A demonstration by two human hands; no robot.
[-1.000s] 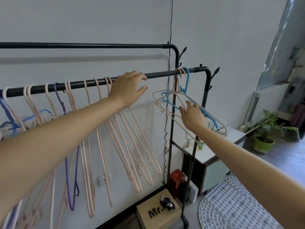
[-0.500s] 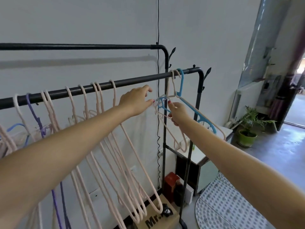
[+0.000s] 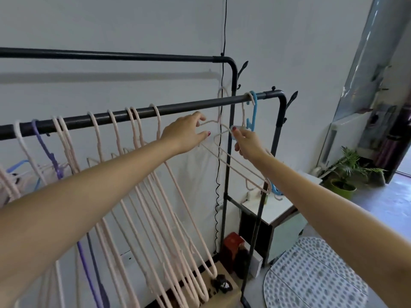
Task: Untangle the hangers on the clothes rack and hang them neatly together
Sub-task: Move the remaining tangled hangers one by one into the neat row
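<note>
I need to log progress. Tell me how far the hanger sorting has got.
Done: a row of pink hangers hangs in order on the front rail. In hand: the left hand and right hand hold a pink hanger lifted off the rail. Left: a blue hanger at the rail's end, and a tangled cluster far left.

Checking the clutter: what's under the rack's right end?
Under the rack: a cardboard box, a red box and a dark item. Hangers cover part of the cardboard box.
</note>
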